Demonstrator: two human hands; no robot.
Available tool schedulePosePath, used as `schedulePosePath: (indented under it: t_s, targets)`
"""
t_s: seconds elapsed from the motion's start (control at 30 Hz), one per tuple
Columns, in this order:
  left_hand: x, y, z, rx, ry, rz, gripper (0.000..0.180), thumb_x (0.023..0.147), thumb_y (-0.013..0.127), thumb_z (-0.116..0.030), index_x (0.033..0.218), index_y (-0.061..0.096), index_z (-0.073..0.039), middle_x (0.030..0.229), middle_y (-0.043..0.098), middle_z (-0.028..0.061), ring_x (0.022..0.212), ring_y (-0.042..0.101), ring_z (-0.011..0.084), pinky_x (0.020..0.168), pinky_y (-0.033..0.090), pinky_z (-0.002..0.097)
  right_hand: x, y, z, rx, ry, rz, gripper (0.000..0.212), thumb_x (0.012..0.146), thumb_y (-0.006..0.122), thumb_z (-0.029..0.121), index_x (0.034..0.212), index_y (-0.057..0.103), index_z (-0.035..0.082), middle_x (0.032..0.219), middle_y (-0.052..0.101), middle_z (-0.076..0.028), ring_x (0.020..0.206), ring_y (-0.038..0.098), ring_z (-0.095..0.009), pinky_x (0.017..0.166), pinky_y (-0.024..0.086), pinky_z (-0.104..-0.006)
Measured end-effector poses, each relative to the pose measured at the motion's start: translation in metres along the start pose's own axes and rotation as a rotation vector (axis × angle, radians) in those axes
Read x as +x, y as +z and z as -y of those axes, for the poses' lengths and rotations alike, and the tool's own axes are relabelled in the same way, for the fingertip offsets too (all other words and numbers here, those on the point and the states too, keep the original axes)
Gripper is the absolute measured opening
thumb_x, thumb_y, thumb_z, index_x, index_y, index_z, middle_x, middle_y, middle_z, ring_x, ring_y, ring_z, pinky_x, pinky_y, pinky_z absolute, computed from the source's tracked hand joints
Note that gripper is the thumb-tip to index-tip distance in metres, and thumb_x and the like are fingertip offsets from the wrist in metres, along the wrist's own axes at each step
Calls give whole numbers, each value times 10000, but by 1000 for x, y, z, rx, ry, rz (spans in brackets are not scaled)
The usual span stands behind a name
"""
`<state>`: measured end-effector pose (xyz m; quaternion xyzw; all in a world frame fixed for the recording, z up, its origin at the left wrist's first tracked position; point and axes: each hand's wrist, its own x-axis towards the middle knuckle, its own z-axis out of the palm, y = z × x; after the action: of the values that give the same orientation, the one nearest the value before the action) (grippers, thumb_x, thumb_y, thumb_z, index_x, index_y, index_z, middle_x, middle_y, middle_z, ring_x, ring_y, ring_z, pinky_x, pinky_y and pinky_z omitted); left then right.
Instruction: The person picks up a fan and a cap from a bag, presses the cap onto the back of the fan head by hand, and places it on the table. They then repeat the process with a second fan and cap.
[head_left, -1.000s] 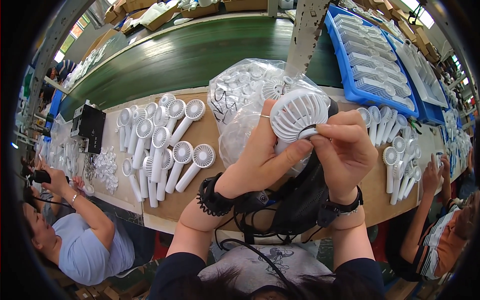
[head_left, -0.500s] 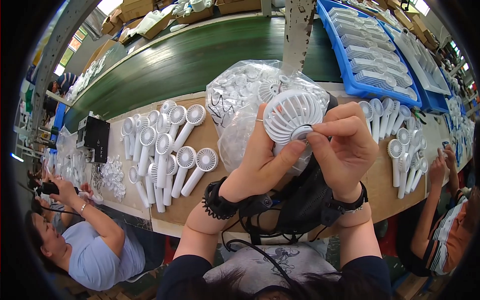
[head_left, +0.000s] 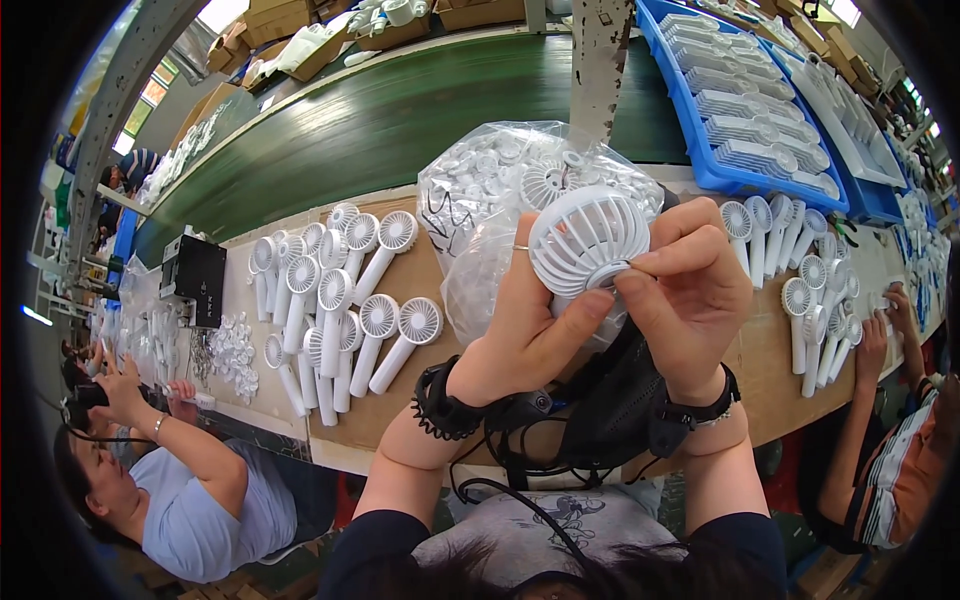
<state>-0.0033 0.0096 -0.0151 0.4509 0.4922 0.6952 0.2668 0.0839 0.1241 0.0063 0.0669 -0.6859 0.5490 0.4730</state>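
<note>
A white handheld fan (head_left: 588, 238) is held up in front of me, its slatted round grille tilted toward me. My left hand (head_left: 530, 320) wraps round it from the left, thumb near the grille's lower edge. At the grille's centre, my right hand (head_left: 690, 295) pinches a small round cap (head_left: 608, 274) between thumb and forefinger; the cap touches the grille. The fan's handle is mostly hidden behind my hands. Just beyond the fan lies a clear plastic bag (head_left: 465, 180) full of small white round parts.
White fans (head_left: 335, 290) stand in a cluster at the left, with more fans (head_left: 820, 300) at the right. A black box (head_left: 195, 280) and small clear parts (head_left: 232, 350) lie farther left. Behind are a green conveyor belt (head_left: 400, 110), a metal post (head_left: 598, 80) and a blue crate (head_left: 705, 170). Co-workers sit on both sides.
My hands stay on the fan and the cap, with the grille tilted slightly differently. The co-worker at the left now holds a white piece in one hand.
</note>
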Motion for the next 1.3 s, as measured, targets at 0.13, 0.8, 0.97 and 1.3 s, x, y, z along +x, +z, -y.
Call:
schedulePosePath:
  t_s: [0.13, 0.8, 0.97, 1.3]
  targets:
    - [1, -1, 0, 12, 5, -13, 447, 834, 518, -145, 1178, 293, 32, 1053, 478, 99, 965, 462, 152, 835, 367, 288, 3, 6, 0, 54, 29, -26, 224, 679, 641, -50, 883, 563, -2, 899, 479, -64, 795, 485, -109, 698, 398, -213]
    - [9, 3, -4, -37, -43, -85, 415, 832, 525, -151, 1159, 356, 41, 1003, 528, 97, 914, 500, 136, 796, 398, 271, 0, 3, -13, 371, 188, 89, 376, 782, 508, -64, 1154, 451, -47, 1090, 428, -100, 895, 503, -140, 629, 497, -235]
    - [19, -4, -1, -8, -158, -79, 400, 836, 515, -154, 1155, 367, 35, 1006, 533, 105, 908, 506, 135, 788, 405, 273, 3, 7, -22, 259, 213, 21, 375, 777, 520, -20, 1146, 459, -40, 1096, 465, -96, 962, 481, -153, 806, 404, -260]
    - [12, -8, -10, 196, -59, 17, 601, 853, 478, -260, 1236, 210, 118, 1184, 372, 303, 1146, 370, 344, 955, 285, 349, -14, -4, -28, 95, 353, -99, 415, 830, 458, 64, 1226, 372, -25, 1179, 446, -129, 1034, 471, -196, 884, 377, -292]
